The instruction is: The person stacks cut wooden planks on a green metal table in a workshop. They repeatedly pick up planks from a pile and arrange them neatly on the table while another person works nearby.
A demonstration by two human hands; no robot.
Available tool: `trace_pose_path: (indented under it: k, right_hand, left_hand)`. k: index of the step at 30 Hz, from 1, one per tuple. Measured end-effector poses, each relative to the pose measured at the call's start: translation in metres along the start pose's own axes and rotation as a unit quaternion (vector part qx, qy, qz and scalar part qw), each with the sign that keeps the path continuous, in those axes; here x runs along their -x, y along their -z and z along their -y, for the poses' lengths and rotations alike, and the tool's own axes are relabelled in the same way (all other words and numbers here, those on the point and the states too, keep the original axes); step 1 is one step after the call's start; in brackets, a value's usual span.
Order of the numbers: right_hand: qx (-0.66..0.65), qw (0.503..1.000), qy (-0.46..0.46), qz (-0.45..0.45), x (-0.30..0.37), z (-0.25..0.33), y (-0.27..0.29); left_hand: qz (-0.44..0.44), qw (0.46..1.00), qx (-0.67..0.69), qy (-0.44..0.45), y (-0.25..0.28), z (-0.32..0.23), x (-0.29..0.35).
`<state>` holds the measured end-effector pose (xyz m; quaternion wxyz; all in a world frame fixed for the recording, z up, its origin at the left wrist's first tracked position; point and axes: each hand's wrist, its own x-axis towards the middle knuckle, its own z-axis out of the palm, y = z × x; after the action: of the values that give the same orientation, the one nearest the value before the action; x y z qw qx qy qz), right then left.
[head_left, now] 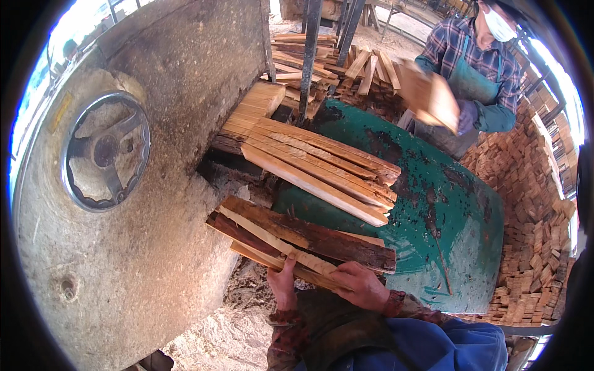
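A small stack of rough wooden slats [272,238], some with dark bark along their edges, lies slantwise in front of me. My left hand [283,284] grips its near edge, thumb up on a pale slat. Farther right, my right hand [362,285] is closed over the same near edge, close to the stack's right end. Both hands' fingertips are partly hidden behind the wood. Just beyond sits a row of cleaner, pale slats [322,164], side by side, reaching from the machine's housing over a green table [458,229].
At the left stands a large, dusty machine housing [179,80] with a metal handwheel [106,151]. Across the table a masked person in an apron [473,80] holds a blurred bundle of boards [431,99]. Cut wood pieces [532,247] are piled at the right; more slats [371,68] lie beyond dark metal posts [309,55].
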<state>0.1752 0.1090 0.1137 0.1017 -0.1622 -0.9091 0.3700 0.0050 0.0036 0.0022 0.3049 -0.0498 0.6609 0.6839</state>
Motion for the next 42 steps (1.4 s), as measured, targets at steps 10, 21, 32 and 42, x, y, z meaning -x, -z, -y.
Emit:
trace_pose_path:
  k: [10,21,32,42]
  right_hand:
    - [-0.027,0.999,0.037,0.003,-0.007,0.002,-0.019]
    - [-0.019,1.000,0.012,0.008,-0.010,-0.010,-0.028]
    - [-0.011,0.999,-0.020,0.026,-0.021,-0.007,-0.029]
    - [-0.062,0.996,-0.020,0.056,-0.030,-0.006,-0.020]
  left_hand:
    - [-0.004,1.000,0.021,0.001,0.003,0.013,-0.003]
    - [0.013,1.000,0.008,-0.002,0.002,0.011,-0.005]
    - [-0.001,1.000,0.010,-0.008,0.006,0.011,-0.006]
    - [0.006,1.000,0.015,0.017,0.005,0.011,-0.006]
